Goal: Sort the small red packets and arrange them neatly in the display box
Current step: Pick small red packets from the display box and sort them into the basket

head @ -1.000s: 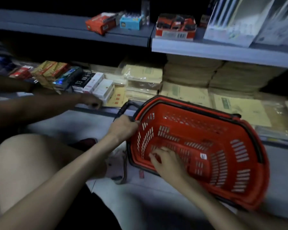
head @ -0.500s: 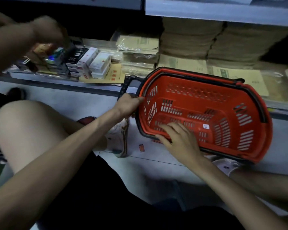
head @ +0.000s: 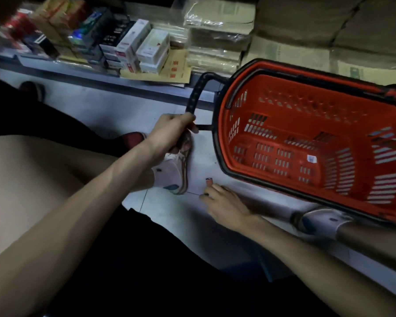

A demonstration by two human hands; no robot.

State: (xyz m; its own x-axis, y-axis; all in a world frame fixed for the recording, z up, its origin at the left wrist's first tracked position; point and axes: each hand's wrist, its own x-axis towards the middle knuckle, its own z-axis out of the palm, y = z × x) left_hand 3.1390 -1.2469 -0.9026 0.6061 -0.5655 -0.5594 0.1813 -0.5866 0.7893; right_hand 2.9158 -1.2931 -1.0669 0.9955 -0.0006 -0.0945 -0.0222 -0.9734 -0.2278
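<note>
A red plastic basket (head: 343,202) lies tipped on its side on the floor, its open mouth facing me and nothing large inside. My left hand (head: 173,131) is shut on the basket's black handle (head: 193,94). A small red packet (head: 209,181) lies on the pale floor just in front of the basket's rim. My right hand (head: 224,202) rests low on the floor with its fingertips touching that packet. No display box is in sight.
A low shelf (head: 114,75) at the back holds white, black and coloured boxes (head: 144,49) and stacks of brown envelopes (head: 217,40). My knee (head: 28,179) and white shoes (head: 176,175) crowd the floor at left and under the basket.
My right hand has come out of the basket and down to the red packet on the floor. My left hand has shifted from the basket's rim to its black handle. The other person's arm has left the view.
</note>
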